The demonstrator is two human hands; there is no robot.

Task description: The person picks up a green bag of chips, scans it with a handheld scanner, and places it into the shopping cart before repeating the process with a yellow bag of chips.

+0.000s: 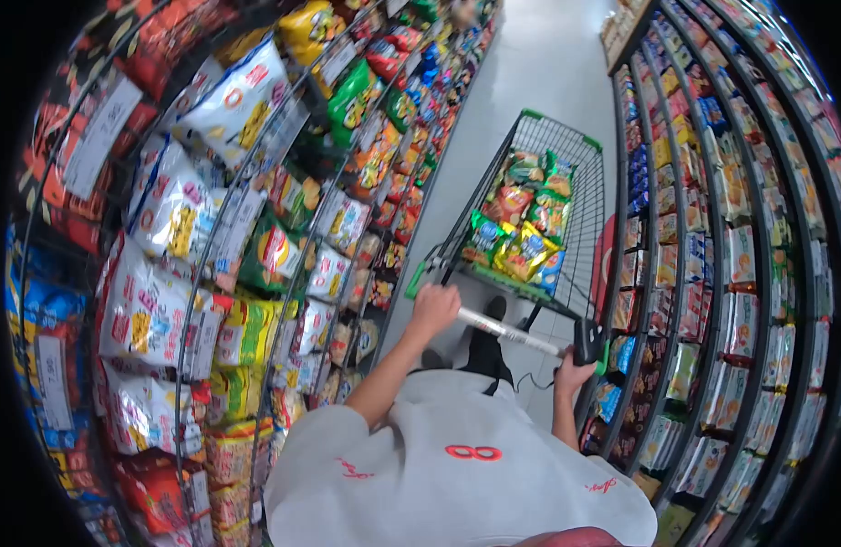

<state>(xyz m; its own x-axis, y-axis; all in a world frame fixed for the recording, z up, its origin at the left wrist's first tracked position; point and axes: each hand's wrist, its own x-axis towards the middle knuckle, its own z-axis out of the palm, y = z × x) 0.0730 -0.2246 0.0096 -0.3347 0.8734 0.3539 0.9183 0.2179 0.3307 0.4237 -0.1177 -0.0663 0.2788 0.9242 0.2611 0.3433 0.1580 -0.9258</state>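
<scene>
A shopping cart (589,205) with green corners stands in front of me. Its white handlebar (507,330) runs across just ahead of my body. My left hand (436,308) is wrapped round the left end of the handlebar. Near the other end, my right hand (574,369) closes round the bar beside a black device (586,342). Several snack bags lie in the cart, among them a yellow bag (527,252), a green bag (483,235) and a red bag (513,202).
A shelf of snack bags (170,205) with price tags rises close on the left. Packaged goods (742,255) fill long shelves on the right. The pale floor (530,55) of the aisle runs ahead between them.
</scene>
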